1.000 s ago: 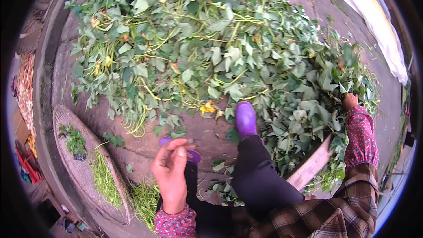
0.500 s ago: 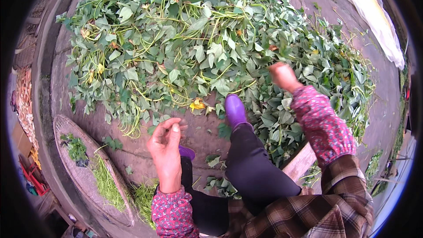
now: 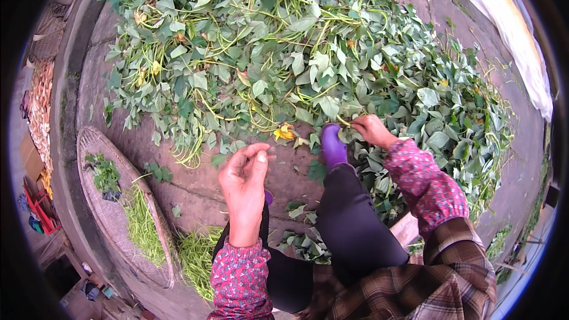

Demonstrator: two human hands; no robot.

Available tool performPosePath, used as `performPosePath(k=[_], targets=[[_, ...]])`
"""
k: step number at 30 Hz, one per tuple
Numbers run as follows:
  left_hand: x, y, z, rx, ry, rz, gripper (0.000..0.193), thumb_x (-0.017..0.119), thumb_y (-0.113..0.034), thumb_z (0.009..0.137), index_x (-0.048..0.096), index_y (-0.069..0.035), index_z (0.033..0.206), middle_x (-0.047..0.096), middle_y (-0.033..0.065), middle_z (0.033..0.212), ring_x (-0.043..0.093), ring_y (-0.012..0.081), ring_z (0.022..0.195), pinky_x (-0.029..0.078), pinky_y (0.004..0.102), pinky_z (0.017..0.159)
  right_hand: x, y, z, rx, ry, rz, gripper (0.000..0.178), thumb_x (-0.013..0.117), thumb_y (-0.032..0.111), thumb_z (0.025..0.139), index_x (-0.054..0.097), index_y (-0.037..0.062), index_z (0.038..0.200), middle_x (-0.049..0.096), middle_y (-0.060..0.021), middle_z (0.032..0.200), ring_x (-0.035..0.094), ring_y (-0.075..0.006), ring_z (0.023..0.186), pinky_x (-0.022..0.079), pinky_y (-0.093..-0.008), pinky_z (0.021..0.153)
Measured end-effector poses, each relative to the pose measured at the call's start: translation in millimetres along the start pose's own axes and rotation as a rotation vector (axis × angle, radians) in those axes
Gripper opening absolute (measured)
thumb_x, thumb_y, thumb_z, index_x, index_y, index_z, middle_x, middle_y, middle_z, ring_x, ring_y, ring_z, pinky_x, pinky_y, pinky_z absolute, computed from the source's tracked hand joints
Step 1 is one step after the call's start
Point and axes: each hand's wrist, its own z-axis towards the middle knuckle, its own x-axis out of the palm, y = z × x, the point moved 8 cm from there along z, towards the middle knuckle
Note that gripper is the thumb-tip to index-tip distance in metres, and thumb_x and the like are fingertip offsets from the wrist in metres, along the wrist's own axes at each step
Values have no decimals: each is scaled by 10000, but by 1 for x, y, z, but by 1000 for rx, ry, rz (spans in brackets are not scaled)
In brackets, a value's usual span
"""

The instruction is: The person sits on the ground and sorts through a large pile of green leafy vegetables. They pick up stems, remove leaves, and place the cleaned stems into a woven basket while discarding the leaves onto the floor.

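Note:
A big heap of green leafy vines lies spread over the stone ground in front of me. My right hand reaches into its near edge and pinches a thin yellowish stem, just right of my purple shoe. My left hand hovers palm-up above my left knee, fingers loosely curled, holding nothing I can see. Both sleeves are pink patterned, under a plaid jacket.
A flat woven basket at my left holds stripped green stems and a few leaves. More stems lie beside it. A raised stone kerb runs along the left. White sheeting lies at the far right.
My right hand has swung in from the far right of the heap to its near edge beside my shoe and taken hold of a stem. My left hand has stayed over my knee.

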Motion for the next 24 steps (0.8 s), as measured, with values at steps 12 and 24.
performPosePath(k=[12,24], targets=[[57,59,-7,19,249,125,132,550,-100,843,607,-4,914,614,13,781,561,73,715,439,207,628,-153,45,-129,381,-195,747,269,485,180,878,575,-34,742,396,49,510,304,-39,471,248,-208,460],[115,285,-14,-309,427,101,546,393,-445,891,512,40,1112,568,197,1046,516,256,1020,371,324,892,-321,-25,-309,455,-1009,559,248,507,263,874,581,38,801,418,38,537,424,-88,531,383,-235,560]])
